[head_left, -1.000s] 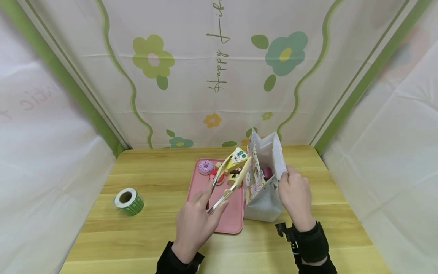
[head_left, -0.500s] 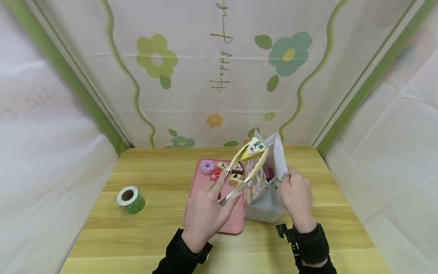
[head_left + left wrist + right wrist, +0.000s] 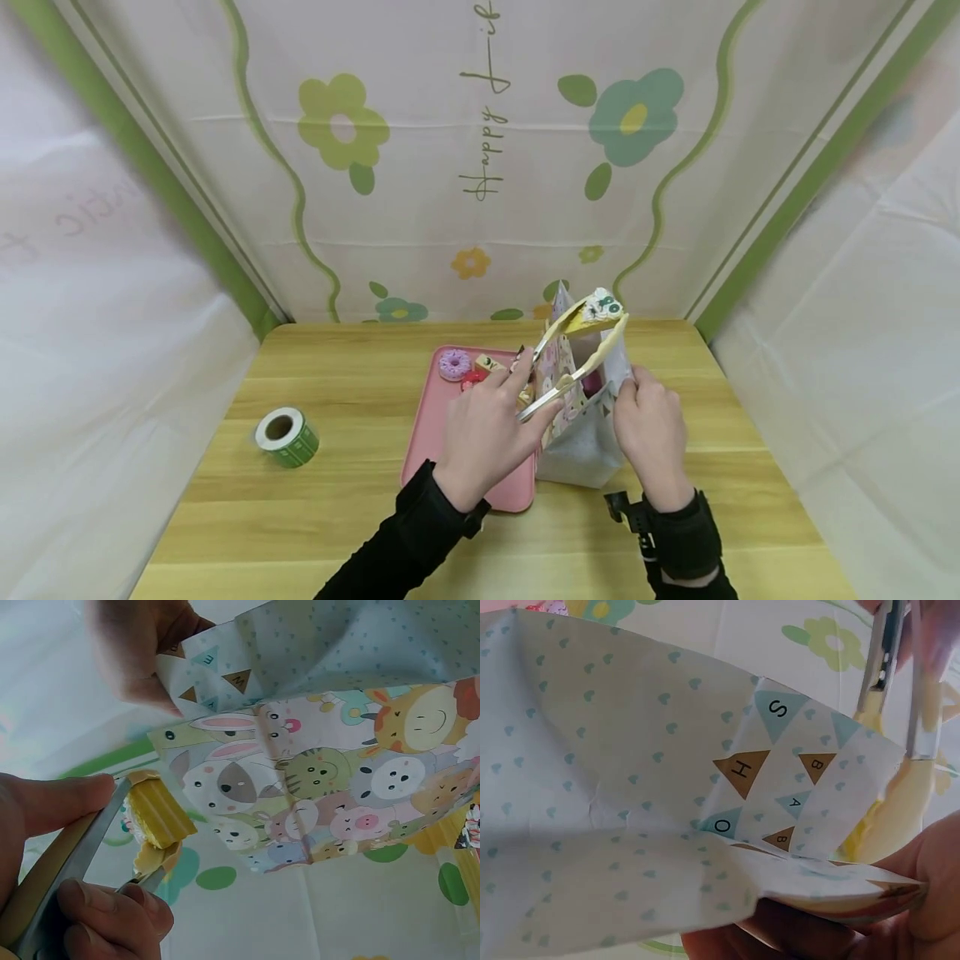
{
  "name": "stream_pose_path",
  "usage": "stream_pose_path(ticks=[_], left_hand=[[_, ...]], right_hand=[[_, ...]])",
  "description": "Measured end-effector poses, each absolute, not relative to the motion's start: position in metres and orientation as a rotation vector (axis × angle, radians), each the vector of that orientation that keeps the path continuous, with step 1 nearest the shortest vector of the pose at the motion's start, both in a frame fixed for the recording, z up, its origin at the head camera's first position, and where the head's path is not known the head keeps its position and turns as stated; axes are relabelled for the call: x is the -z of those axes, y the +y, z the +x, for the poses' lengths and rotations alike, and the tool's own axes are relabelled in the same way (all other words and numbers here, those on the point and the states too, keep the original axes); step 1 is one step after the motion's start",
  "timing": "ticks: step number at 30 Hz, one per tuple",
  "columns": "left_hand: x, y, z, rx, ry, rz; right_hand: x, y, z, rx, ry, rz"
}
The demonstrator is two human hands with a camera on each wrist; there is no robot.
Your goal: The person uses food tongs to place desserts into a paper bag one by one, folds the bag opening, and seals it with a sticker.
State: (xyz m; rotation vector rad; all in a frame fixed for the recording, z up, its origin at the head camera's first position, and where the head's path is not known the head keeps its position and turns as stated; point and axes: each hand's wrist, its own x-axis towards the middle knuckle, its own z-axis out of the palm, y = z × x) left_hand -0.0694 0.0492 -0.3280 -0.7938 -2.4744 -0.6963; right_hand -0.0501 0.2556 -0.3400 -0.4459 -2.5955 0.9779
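My left hand [image 3: 487, 433] grips a pair of metal tongs [image 3: 564, 383] with pale yellow tips. Pinched between those tips is a toy cake slice [image 3: 597, 313], yellow below with a white and green top. The slice is above the open mouth of a paper bag [image 3: 581, 454]. Cartoon animals cover the bag's side in the left wrist view. My right hand [image 3: 651, 433] pinches the bag's right rim. Inside the bag lies a purple thing [image 3: 592, 382], mostly hidden.
Left of the bag lies a pink tray [image 3: 427, 433] with a purple doughnut [image 3: 454, 365], a red sweet [image 3: 472, 381] and other small toy pastries, partly hidden by my left hand. A roll of green labels [image 3: 287, 437] stands farther left on the wooden table [image 3: 337, 533].
My left hand has moved right and away from me, carrying the tongs and cake slice from over the tray to over the bag. My right hand stays on the bag's rim.
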Motion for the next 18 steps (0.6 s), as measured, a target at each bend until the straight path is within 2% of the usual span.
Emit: stream_pose_path(ticks=[18], left_hand=[[0.314,0.054,-0.080,0.534,-2.530,-0.869]], right_hand=[[0.340,0.257,-0.048,-0.974,-2.595,-0.448]])
